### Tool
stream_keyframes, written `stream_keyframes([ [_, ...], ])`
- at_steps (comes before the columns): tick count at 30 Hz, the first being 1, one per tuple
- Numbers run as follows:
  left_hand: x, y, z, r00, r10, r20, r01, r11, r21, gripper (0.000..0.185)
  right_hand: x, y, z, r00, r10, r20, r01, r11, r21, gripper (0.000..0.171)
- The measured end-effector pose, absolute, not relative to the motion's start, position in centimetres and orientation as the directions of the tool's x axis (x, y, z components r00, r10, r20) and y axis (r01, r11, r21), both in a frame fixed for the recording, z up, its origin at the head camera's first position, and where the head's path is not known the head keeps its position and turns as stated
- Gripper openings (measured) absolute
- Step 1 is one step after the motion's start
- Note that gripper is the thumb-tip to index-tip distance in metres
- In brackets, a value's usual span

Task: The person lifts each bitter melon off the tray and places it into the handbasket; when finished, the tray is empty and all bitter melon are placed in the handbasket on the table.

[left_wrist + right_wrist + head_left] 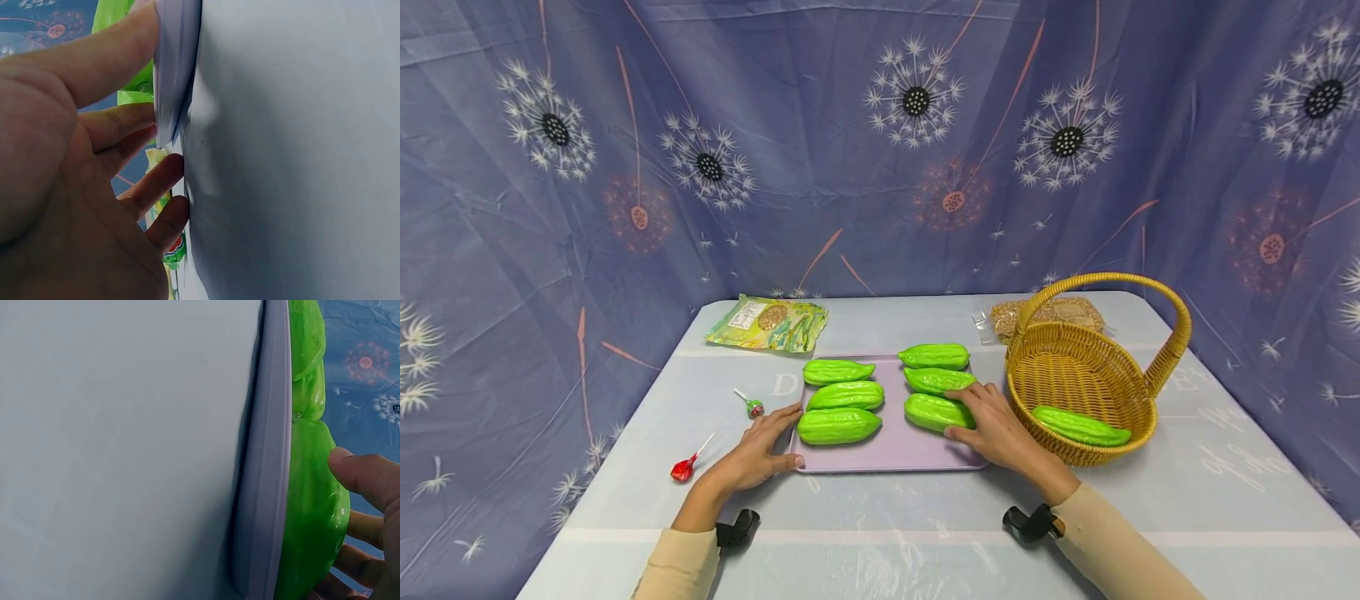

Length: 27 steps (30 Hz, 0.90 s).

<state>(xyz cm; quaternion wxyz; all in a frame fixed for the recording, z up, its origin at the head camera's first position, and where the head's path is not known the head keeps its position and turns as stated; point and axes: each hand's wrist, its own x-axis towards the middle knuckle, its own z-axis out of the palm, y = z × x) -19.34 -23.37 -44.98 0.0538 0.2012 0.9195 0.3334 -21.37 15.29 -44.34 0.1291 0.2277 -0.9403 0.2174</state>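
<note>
Tray: a lilac tray point(895, 450) sits mid-table, holding six green gourds in two columns of three.
Left hand: the left hand point(760, 450) lies at the tray's left edge, fingers fairly straight, thumb against the near left corner; the wrist view shows fingertips point(140, 119) touching the rim.
Right hand: the right hand point(992, 425) curls its thumb and fingers round the nearest right-column gourd point(934, 412) (how firmly is hard to judge).
Basket: a wicker basket point(1093, 367) right of the tray holds one more gourd point(1078, 426).
Nearby: two lollipops point(685, 468) lie left of the tray.
</note>
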Motion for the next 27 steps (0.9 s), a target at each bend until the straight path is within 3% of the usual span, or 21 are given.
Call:
stream_keyframes([
  [27,-19.29,-23.37,-44.85,-0.913,0.407,0.03,0.334,0.702,0.629,0.074,-21.7,15.42,-44.99,-0.902,-0.357,0.244,-0.431,0.785,-0.445,0.049],
])
